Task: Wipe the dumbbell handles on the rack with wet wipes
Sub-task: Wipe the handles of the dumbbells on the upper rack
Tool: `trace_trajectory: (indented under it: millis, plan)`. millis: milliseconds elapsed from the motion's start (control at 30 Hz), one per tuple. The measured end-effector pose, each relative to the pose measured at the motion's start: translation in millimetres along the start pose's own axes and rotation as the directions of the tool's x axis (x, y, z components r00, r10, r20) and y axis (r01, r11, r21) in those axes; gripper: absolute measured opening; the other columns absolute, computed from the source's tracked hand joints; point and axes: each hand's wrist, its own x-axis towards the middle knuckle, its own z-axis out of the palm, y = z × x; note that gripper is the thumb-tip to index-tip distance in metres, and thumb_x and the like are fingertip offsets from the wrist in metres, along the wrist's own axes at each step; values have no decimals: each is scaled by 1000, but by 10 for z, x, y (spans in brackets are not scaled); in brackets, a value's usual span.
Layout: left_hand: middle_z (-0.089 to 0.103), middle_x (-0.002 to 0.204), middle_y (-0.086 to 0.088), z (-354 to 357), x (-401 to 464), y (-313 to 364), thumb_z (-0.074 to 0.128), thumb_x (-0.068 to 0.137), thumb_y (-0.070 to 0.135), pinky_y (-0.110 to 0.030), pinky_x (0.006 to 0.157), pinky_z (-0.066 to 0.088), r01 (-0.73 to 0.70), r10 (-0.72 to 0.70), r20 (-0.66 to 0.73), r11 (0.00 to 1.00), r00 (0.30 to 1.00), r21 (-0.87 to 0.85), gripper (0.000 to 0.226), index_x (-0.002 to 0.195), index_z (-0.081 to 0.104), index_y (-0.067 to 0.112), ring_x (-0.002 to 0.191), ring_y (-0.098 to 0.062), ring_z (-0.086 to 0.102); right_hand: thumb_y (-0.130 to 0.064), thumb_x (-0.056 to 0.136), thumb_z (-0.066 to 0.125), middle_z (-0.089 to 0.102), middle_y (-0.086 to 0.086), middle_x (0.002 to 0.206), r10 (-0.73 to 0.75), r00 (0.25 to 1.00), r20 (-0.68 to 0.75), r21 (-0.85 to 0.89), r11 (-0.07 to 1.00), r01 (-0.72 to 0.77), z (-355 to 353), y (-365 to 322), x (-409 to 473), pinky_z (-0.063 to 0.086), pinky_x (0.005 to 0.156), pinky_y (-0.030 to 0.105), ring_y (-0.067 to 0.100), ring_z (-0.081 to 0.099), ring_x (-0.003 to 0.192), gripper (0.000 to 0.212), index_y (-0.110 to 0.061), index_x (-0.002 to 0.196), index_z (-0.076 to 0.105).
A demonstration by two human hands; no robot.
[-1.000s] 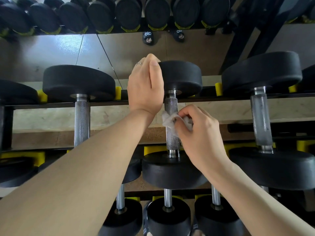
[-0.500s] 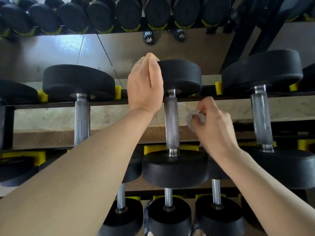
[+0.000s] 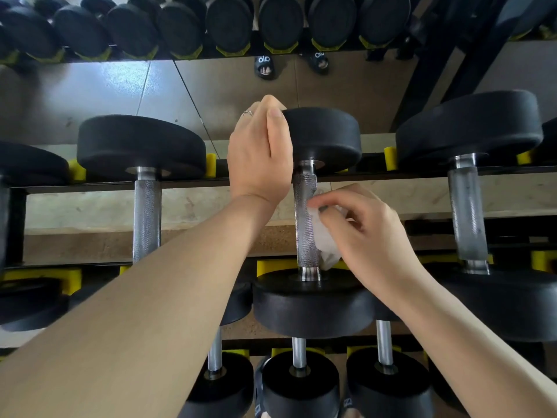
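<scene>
Rack (image 3: 120, 186) held black dumbbells. Left hand (image 3: 259, 155) gripped the middle dumbbell's far head (image 3: 325, 137); right hand (image 3: 370, 236) fingers pinched a wipe (image 3: 324, 236) against its handle (image 3: 304, 218).

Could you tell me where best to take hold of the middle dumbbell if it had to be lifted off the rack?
Probably by the knurled handle of the middle dumbbell, palm over it from above: it is bare, textured for grip, and lies between the two wide black heads.
</scene>
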Motion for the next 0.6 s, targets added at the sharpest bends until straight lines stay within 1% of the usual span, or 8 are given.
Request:
trace_trajectory:
  millis: [67,100,133,233,367,433,533,600]
  plan:
    - [35,68,13,-3,-2,-3,25,105,21,-22,64,25,-12,12,-1,1000,1000,-5,29,82,41,15,68,-12,38,-11,91,62,62,-11,110,-48,999,22,-67,996,50,-9,12,-24,45,75,6,0,56,97,32,-23,120,68]
    - [35,68,12,-3,-2,-3,25,105,20,-22,64,26,-15,15,0,1000,1000,-7,29,82,41,15,68,-13,38,-10,88,65,61,-11,111,-82,996,39,-118,989,86,-5,32,-42,45,76,6,-1,56,99,38,-23,123,64]
    - [35,68,12,-2,-4,1,25,105,21,-22,64,26,-15,15,2,1000,1000,-9,29,82,41,15,68,-13,38,-9,85,68,60,-10,110,-113,993,44,-155,981,119,2,63,-58,45,76,5,-1,55,99,40,-22,123,63]
    - [35,67,13,-1,-5,13,22,104,25,-17,63,25,0,0,6,1000,1000,-10,31,81,41,15,69,-14,38,-7,82,73,59,-6,106,-166,986,12,-190,968,165,32,156,-76,43,72,4,0,56,91,33,-16,113,66]
    - [35,67,13,-3,-5,19,21,104,28,-13,63,25,14,-13,9,1000,1000,-4,32,82,41,16,68,-10,39,-9,83,74,60,-5,107,-186,982,-18,-197,964,179,46,222,-61,41,70,4,-2,54,83,20,-13,102,69]
    - [35,67,14,-2,-6,23,21,104,28,-12,63,25,19,-19,11,1000,1000,-1,32,82,41,16,68,-7,41,-8,84,74,60,-10,94,-192,981,-12,-196,963,186,44,227,-52,40,67,3,-4,54,77,14,-13,96,68]
    - [35,67,15,2,-6,16,22,104,29,-13,63,24,24,-24,7,1000,1000,-3,32,82,41,16,68,-5,41,-8,87,70,54,-17,80,-191,982,-11,-206,961,184,29,220,-24,40,58,8,6,55,71,7,-13,91,68]
    - [36,67,15,5,-7,9,22,104,28,-13,63,25,31,-31,5,1000,999,0,32,82,42,17,69,-6,42,-6,90,67,54,-15,75,-180,984,0,-184,967,177,22,234,-9,41,53,15,13,55,67,8,-15,91,67]
